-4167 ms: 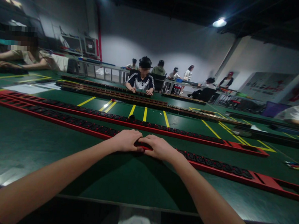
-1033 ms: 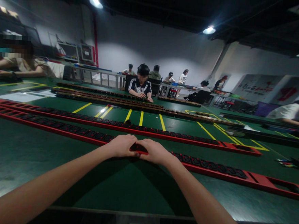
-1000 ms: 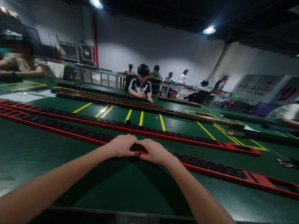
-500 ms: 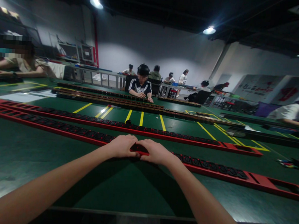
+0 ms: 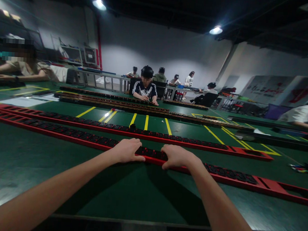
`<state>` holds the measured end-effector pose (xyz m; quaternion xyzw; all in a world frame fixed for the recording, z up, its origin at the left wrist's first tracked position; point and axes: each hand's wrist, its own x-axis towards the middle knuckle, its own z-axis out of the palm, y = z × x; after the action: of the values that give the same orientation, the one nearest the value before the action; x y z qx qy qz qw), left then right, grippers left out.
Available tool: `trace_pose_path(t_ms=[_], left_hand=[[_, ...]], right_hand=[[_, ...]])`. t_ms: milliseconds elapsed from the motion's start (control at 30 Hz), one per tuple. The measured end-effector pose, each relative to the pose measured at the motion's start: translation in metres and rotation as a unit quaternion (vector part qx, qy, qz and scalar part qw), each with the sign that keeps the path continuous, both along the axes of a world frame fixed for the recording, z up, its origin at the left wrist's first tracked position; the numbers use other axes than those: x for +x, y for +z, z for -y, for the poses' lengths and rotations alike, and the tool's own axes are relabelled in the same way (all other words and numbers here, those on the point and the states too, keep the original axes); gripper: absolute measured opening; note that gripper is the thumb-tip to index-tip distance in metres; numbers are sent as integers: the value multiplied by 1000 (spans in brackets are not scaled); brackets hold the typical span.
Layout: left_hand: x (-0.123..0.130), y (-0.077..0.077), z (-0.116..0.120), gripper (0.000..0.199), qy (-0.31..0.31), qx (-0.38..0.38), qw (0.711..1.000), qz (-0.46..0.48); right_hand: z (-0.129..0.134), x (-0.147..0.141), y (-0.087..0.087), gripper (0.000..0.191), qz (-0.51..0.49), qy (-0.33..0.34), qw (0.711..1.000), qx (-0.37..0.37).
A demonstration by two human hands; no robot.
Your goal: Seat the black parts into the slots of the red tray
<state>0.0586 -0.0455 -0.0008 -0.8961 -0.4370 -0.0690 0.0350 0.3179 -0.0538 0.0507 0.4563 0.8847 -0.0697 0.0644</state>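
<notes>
A long red power strip (image 5: 154, 160), set with a row of black sockets, lies across the green table in front of me. My left hand (image 5: 126, 151) grips it near its middle, thumb on the near red edge and fingers over the far side. To the right, with a short stretch of sockets showing between, my right hand (image 5: 178, 156) clasps the same strip in the same way. The sockets under both hands are hidden. Behind it lies a second red strip (image 5: 248, 153) with black sockets, and a small black piece (image 5: 132, 126) sits on that one.
Yellow tape lines (image 5: 146, 122) mark the green table (image 5: 127, 194). Long dark bars (image 5: 112, 102) lie farther back, with a person (image 5: 145, 88) seated behind them. White paper (image 5: 23, 101) is at left, loose cables (image 5: 302, 168) at right. Other people sit on both sides.
My right hand has moved right along the near strip, opening a gap between the hands where sockets now show. My left hand has stayed in about the same place.
</notes>
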Motion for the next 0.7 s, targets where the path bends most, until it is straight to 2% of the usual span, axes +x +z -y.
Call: trace_pose_path(t_ms=[133,300,433,700], left_hand=[[0,4,-5,57,19,10,1000,3],[-4,6,-11,58,35,19,999,8],[-7,4,-15,57,42,15,999,7],[-9,0,-15,59,41,14,999,13]], right_hand=[[-1,3,3,42,-30,12,999,35],[-10,4,-3,45,-62,44,994,78],[-17,4,-10,45,-73,55,993,80],[-24,4,-22,53,-109,25,992,61]])
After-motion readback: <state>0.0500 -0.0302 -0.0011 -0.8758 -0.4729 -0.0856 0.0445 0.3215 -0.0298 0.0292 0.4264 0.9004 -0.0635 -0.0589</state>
